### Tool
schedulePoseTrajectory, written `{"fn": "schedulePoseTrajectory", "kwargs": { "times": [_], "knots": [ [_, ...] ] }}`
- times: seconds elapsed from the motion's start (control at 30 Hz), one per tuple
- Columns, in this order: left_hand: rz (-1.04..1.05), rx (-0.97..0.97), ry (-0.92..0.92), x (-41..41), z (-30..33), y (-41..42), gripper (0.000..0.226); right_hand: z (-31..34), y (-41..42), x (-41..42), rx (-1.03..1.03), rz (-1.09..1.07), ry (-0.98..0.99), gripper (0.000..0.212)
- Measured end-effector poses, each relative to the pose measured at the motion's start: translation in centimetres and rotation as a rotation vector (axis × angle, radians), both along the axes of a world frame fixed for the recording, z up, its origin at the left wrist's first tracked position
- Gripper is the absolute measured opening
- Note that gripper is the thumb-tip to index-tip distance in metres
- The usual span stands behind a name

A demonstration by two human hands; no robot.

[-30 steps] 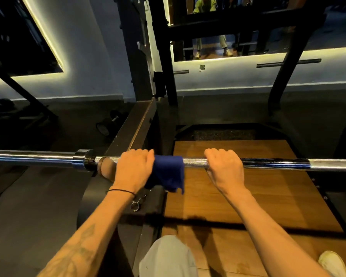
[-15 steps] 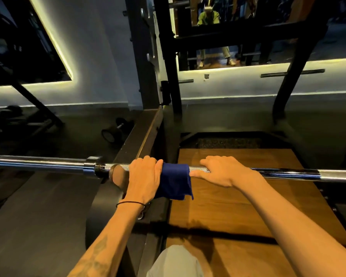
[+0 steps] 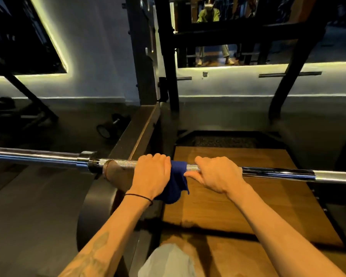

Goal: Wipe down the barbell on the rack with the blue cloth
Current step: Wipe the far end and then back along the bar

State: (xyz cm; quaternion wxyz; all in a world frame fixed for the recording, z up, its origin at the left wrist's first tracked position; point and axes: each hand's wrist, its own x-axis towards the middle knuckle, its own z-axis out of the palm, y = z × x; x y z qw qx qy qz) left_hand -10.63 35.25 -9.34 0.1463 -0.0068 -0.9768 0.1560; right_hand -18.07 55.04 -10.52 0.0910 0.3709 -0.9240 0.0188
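A chrome barbell runs level across the view, resting on the black rack's hook at left of centre. The blue cloth is wrapped over the bar's knurled part and hangs below it. My left hand grips the bar over the cloth's left side. My right hand lies on the bar just right of the cloth, fingers curled over the top and thumb touching the cloth's edge.
Black rack uprights stand behind the bar in front of a mirror wall. A wooden platform lies below. A dumbbell rests on the dark floor at left. My knee shows at the bottom.
My left hand with the cloth has slid right along the bar. My right hand lifted its grip, then settled closer to the cloth. The camera has tilted up slightly.
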Motion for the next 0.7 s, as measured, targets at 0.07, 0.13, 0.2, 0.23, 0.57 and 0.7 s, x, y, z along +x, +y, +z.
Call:
{"fn": "schedulePoseTrajectory", "kwargs": {
  "times": [0.07, 0.13, 0.2, 0.23, 0.57, 0.7],
  "knots": [
    [-0.040, -0.024, -0.039, -0.3, 0.3, 1.0, 0.025, -1.2, 0.0, 0.3, -0.046, 0.005, 0.146, 0.052],
    [-0.103, 0.065, -0.040, -0.5, 0.0, 0.9, 0.028, -2.2, 0.0, 0.3, -0.089, 0.039, 0.318, 0.044],
    [-0.133, 0.271, -0.012, -0.6, -0.1, -0.2, 0.035, -3.0, 0.1, 0.3, -0.131, 0.046, 0.424, 0.038],
    [-0.120, 0.347, -0.005, -0.5, -0.2, -1.1, 0.037, -3.4, 0.1, 0.3, -0.153, 0.048, 0.458, 0.037],
    [0.139, 0.068, -0.041, 0.0, -0.3, -3.0, 0.020, -3.9, -0.1, 0.9, -0.194, -0.005, 0.470, 0.039],
    [0.073, 0.017, -0.024, -0.7, 0.3, 2.0, 0.012, -4.0, -0.2, 1.0, -0.208, -0.002, 0.468, 0.028]
  ]
}}
